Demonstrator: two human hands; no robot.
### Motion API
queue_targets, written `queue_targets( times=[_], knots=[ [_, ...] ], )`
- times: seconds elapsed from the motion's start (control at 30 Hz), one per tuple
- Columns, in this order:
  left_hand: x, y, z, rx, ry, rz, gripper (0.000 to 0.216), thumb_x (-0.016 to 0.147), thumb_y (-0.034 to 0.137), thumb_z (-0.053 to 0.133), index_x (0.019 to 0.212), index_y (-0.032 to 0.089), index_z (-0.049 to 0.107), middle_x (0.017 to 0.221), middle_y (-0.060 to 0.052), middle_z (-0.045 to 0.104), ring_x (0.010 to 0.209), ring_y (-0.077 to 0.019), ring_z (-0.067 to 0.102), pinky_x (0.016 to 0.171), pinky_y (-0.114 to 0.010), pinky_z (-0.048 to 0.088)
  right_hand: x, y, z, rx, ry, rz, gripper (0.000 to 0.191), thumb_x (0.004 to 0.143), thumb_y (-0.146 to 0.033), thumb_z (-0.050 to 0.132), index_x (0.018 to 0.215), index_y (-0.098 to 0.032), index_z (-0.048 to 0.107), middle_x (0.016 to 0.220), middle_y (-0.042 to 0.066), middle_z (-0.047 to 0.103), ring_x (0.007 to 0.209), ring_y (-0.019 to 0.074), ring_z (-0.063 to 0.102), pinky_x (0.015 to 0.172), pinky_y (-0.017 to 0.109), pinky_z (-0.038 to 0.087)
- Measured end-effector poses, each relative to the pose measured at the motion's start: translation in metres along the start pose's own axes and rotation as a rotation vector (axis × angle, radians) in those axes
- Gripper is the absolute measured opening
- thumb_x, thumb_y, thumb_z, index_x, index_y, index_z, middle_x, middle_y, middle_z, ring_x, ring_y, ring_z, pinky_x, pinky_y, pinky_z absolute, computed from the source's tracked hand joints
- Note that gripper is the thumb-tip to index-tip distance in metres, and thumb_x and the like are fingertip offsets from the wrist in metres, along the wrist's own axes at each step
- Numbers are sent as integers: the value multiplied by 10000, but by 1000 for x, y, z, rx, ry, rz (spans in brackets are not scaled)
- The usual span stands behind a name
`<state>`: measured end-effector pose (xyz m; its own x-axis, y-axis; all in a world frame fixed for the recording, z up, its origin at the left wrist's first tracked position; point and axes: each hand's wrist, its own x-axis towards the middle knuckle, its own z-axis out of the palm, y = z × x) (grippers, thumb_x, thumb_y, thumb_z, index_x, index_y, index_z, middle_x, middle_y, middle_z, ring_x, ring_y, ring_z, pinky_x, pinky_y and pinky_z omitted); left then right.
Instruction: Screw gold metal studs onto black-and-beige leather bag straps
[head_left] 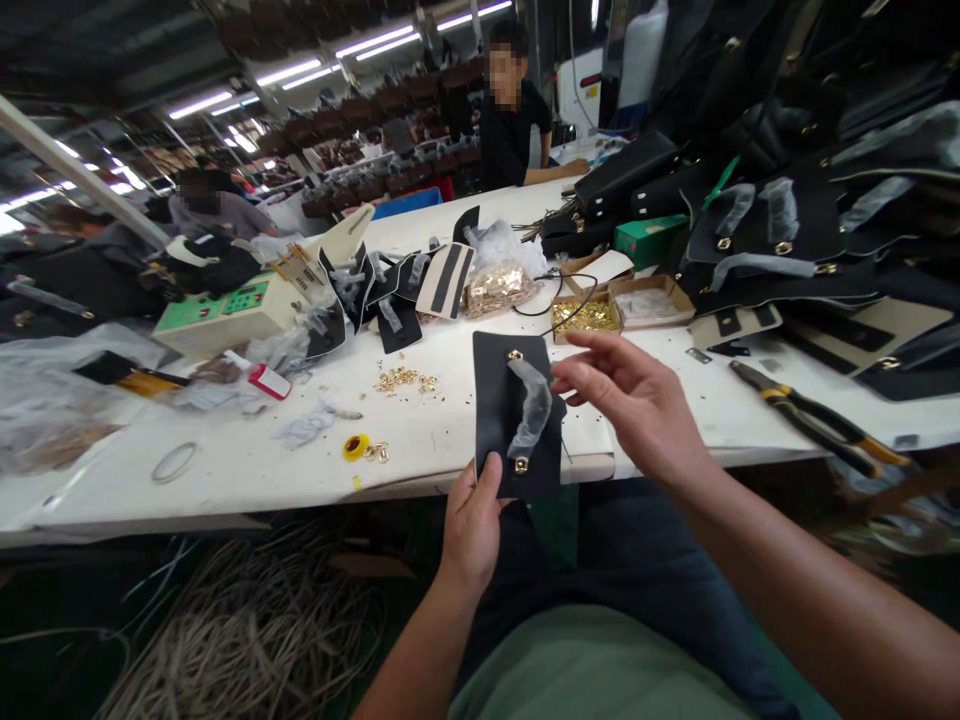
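Note:
My left hand grips the lower edge of a black leather panel, thumb on its front face. The panel is tilted up at the table's front edge. A handle wrapped in clear plastic runs along it, with gold-coloured fittings at both ends. Beside the panel's right edge, my right hand is open, its fingers partly bent and apart. Whether a fingertip touches the panel I cannot tell. Behind the right hand stands an open box of small gold-coloured metal pieces.
Pliers lie at the right; black leather pieces are piled beyond them. Loose gold-coloured fittings, a yellow tape roll and a red bottle lie left. A green-panelled machine stands further back. A person is across the table.

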<state>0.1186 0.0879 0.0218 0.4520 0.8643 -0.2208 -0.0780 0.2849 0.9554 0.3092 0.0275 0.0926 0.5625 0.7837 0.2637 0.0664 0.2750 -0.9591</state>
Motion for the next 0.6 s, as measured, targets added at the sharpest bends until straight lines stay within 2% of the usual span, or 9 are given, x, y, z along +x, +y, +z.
queue_targets(
  times=[0.1, 0.17, 0.23, 0.33, 0.47, 0.6],
  knots=[
    [-2, 5, 9, -249, 1, -112, 479, 852, 476, 735, 1182, 131, 698, 1064, -127, 769, 974, -274, 735, 851, -422, 619, -23, 19, 0, -290, 61, -186, 226, 912, -351, 715, 1103, -229, 707, 941, 43, 730, 826, 190, 685, 746, 334, 573],
    [-2, 8, 13, -303, -2, -122, 433, 857, 440, 737, 1155, 127, 702, 1045, -125, 770, 964, -264, 736, 827, -411, 625, -37, 32, 0, -402, -10, -284, 133, 923, -279, 695, 1045, -233, 721, 903, 39, 721, 784, 180, 662, 713, 327, 555],
    [-3, 10, 16, -310, -2, -125, 402, 860, 427, 736, 1123, 125, 707, 1038, -122, 769, 952, -259, 736, 813, -406, 630, -47, 44, 0, -473, -119, -337, 149, 918, -243, 701, 1064, -237, 727, 922, 47, 721, 816, 188, 661, 728, 334, 545],
    [-4, 8, 18, -286, -13, -116, 402, 847, 430, 751, 1110, 129, 707, 1056, -116, 764, 969, -256, 727, 816, -395, 630, -53, 55, 3, -559, -186, -343, 222, 900, -244, 728, 1122, -228, 727, 970, 66, 723, 888, 213, 666, 770, 351, 537],
    [-8, 4, 20, -252, -26, -61, 429, 869, 441, 730, 1185, 153, 695, 1116, -105, 751, 1024, -248, 706, 846, -374, 618, -52, 59, 7, -614, -156, -318, 106, 919, -244, 702, 1012, -216, 745, 890, 54, 715, 827, 202, 654, 741, 343, 514],
    [-10, 2, 21, -235, -27, -39, 393, 896, 449, 698, 1169, 165, 702, 1112, -97, 755, 1047, -247, 701, 887, -380, 600, -55, 55, 11, -581, -155, -280, 77, 918, -250, 700, 977, -227, 744, 857, 43, 703, 801, 197, 639, 724, 341, 496]
  ],
)
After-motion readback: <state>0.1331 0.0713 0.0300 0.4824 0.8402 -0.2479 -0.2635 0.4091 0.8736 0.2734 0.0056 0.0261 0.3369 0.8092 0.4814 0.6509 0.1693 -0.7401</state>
